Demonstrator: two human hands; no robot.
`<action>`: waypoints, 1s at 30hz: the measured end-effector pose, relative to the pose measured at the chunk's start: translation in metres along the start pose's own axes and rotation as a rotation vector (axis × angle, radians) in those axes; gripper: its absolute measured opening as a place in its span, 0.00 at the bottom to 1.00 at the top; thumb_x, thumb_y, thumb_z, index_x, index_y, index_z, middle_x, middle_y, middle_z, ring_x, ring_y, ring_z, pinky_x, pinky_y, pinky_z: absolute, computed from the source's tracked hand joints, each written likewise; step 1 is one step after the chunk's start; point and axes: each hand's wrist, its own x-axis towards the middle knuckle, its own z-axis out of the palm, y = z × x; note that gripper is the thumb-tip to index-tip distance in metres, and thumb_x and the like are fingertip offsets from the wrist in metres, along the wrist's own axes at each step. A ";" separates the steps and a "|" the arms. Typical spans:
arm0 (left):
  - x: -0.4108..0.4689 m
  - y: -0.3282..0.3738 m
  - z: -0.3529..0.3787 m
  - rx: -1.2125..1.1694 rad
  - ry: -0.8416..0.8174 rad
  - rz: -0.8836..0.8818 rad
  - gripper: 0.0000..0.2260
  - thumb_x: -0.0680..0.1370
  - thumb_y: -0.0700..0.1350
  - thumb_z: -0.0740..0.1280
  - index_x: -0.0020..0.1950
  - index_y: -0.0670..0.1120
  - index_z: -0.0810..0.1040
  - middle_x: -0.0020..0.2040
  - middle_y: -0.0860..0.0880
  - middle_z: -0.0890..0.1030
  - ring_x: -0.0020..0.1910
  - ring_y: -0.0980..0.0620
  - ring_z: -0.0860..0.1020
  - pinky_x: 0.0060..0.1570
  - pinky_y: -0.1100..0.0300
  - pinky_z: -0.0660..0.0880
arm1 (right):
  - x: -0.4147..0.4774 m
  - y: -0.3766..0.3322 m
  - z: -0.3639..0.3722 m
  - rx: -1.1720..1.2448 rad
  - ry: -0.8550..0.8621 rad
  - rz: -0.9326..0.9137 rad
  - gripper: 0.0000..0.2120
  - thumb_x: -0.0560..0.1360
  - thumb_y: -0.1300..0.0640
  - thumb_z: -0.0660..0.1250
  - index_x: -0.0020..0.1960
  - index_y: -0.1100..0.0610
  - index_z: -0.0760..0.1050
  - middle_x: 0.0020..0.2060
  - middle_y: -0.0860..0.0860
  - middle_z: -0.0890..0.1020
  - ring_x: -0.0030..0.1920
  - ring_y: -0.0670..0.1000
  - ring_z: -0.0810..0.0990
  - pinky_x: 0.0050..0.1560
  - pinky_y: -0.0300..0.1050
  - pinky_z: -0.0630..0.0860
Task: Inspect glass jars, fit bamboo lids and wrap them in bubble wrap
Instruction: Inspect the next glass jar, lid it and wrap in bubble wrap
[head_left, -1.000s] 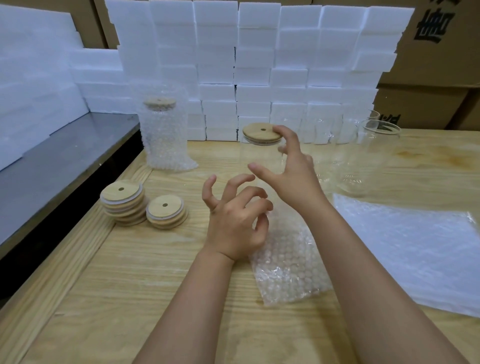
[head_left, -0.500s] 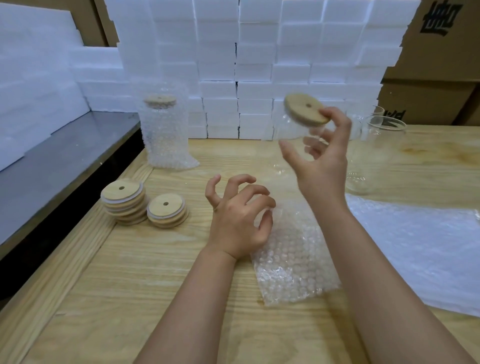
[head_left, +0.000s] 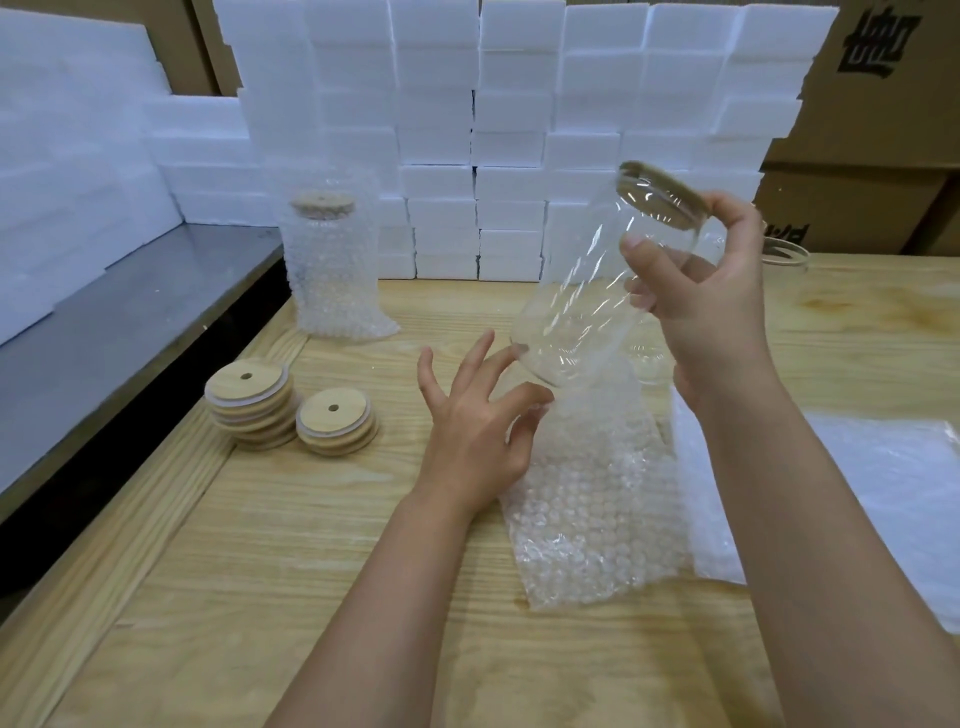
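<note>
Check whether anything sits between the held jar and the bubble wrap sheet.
Only the left hand, spread over the left edge of the clear bubble wrap sheet, close to the base of the tilted clear glass jar with bamboo lid. Nothing else visible.

The upper cardboard box (head_left: 893, 104) at the right rear carries one large black printed Chinese character, cropped by the frame edge; its reading is uncertain. The lower cardboard box (head_left: 841, 208) shows black print, partly hidden and illegible.
</note>
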 end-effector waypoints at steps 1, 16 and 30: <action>0.000 0.000 0.000 -0.011 -0.010 0.009 0.03 0.71 0.37 0.71 0.42 0.44 0.83 0.62 0.40 0.78 0.68 0.35 0.70 0.65 0.26 0.48 | 0.000 0.000 -0.001 -0.018 0.003 -0.001 0.22 0.70 0.53 0.74 0.54 0.40 0.65 0.48 0.56 0.78 0.47 0.52 0.77 0.49 0.45 0.75; 0.004 0.011 -0.002 -0.303 0.077 -0.018 0.05 0.79 0.43 0.59 0.54 0.51 0.68 0.68 0.40 0.70 0.51 0.54 0.74 0.44 0.51 0.76 | 0.010 -0.001 -0.014 -0.056 0.052 0.057 0.23 0.72 0.51 0.73 0.60 0.45 0.64 0.44 0.53 0.78 0.37 0.52 0.77 0.47 0.46 0.77; 0.000 0.015 0.007 -0.621 0.096 -0.194 0.21 0.78 0.56 0.59 0.68 0.61 0.57 0.72 0.56 0.61 0.66 0.41 0.72 0.62 0.42 0.72 | 0.004 0.000 -0.002 -0.202 -0.076 0.050 0.22 0.69 0.49 0.75 0.52 0.35 0.64 0.47 0.56 0.78 0.45 0.49 0.78 0.47 0.44 0.76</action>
